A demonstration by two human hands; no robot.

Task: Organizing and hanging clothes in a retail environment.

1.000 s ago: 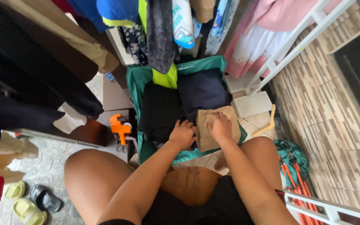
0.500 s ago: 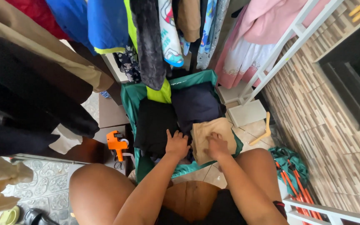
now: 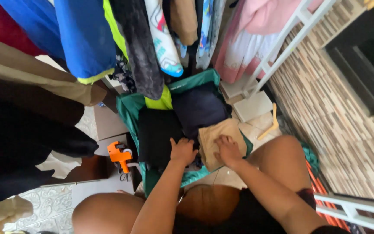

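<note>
Clearly, the folded tan garment (image 3: 219, 141) at frame centre, in the green bag (image 3: 131, 108), is soft and light: your right hand (image 3: 227, 150) presses it flat, open-fingered, your left hand (image 3: 182, 151) open on the black garment (image 3: 156, 132); lift by folded edges.

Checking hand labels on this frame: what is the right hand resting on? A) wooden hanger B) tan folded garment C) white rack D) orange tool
B: the right hand lies flat on the tan folded garment in the green bag, while the left hand rests on the black garment beside it.
</note>
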